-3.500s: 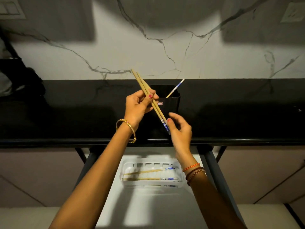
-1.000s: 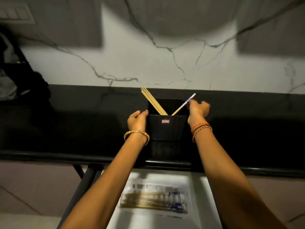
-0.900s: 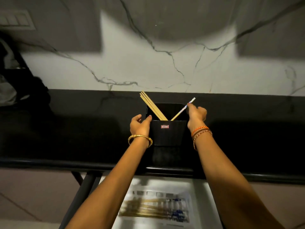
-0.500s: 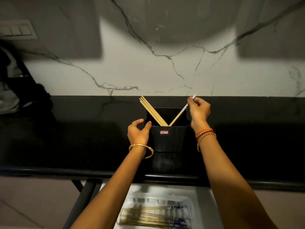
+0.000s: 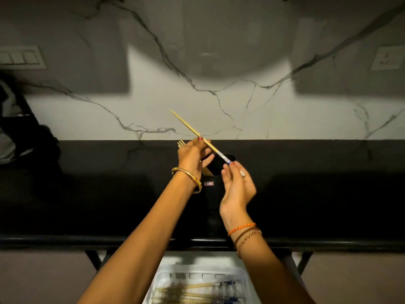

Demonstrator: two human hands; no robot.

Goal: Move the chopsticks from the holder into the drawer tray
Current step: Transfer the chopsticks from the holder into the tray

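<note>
I have one chopstick (image 5: 197,132) lifted clear above the holder (image 5: 215,185), slanting from upper left down to its blue-patterned end at lower right. My left hand (image 5: 192,156) pinches it near the middle, thumb and forefinger closed on the shaft. My right hand (image 5: 236,185) meets the patterned end with its fingertips; the rest of its fingers look loosely spread, and I cannot tell whether it truly pinches or only steadies.

The holder stands on the black counter (image 5: 87,194), near the front edge. A few more sticks (image 5: 181,143) show past my left hand, leaning toward the holder's left side. The tray (image 5: 242,275) sits in the open drawer under the counter's front edge, with a bundle of chopsticks (image 5: 192,296) already lying lengthwise in it.

I judge the stick to be light, stiff and smooth, likely to roll or pivot in a single pinch. A grip near mid-length balances it, and a second touch at one end stops it swinging. It should be laid flat, parallel to those in the tray, not dropped on its point.
</note>
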